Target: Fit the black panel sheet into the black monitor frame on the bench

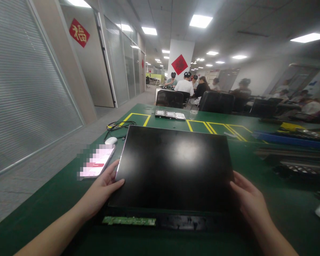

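Note:
A large black display panel (173, 167) lies flat on the green table (56, 202) in front of me. A narrow green circuit strip (128, 220) runs along its near edge. My left hand (102, 190) grips the panel's left near corner, thumb on top of the glass. My right hand (246, 199) holds the right near edge, fingers curled against it. Both forearms reach in from the bottom of the view.
A phone (97, 163) with a lit screen lies left of the panel, with a white mouse (111, 140) and a black cable (118, 126) beyond it. Small trays (170, 114) sit at the far edge. Tools and dark parts (296, 160) crowd the right. People sit at desks behind.

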A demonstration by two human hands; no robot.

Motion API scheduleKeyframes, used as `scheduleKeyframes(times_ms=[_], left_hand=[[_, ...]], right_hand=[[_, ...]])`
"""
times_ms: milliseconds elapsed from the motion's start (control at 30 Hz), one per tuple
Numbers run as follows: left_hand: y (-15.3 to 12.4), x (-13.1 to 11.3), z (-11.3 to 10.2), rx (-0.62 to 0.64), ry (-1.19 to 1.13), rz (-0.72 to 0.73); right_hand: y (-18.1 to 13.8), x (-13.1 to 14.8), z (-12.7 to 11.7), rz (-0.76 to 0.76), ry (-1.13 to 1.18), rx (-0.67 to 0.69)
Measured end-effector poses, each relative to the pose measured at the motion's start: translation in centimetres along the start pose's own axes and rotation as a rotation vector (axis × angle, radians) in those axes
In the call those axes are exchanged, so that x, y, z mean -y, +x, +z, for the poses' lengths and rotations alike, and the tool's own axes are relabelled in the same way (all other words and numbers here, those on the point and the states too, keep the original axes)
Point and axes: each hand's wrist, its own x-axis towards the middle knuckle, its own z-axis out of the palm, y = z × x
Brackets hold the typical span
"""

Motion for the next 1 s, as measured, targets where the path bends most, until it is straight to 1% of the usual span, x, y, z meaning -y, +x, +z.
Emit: scheduleKeyframes(times_ms=[67, 200, 433, 533, 633, 733, 833, 1000], left_hand=[[0.06, 0.04, -0.04, -0.009, 0.007, 0.000], [0.22, 0.10, -0.04, -0.030, 0.006, 0.006], [0.07, 0.07, 0.02, -0.072, 0.023, -0.023], [0.07, 0.09, -0.12, -0.044, 0.029, -0.026], [0.12, 0.10, -0.33, 0.023, 0.034, -0.030], [0.17, 0.15, -0.48, 0.052, 0.033, -0.040], [0.15, 0.19, -0.44, 0.044, 0.044, -0.036], [0.03, 0.01, -0.05, -0.006, 0.069, -0.036]], right_hand=[[0.06, -0.08, -0.04, -0.003, -0.006, 0.006], [0.25, -0.33, -0.10, -0.010, -0.003, -0.029], [0.25, -0.37, -0.16, -0.022, -0.036, -0.045], [0.33, -0.43, -0.27, -0.024, -0.032, -0.054], [0.40, -0.54, -0.31, 0.006, -0.034, -0.031], [0.39, -0.56, -0.24, 0.023, -0.050, -0.012], [0.35, -0.49, -0.16, 0.013, -0.065, -0.012], [0.45, -0.58, -0.37, 0.014, -0.060, -0.009]])
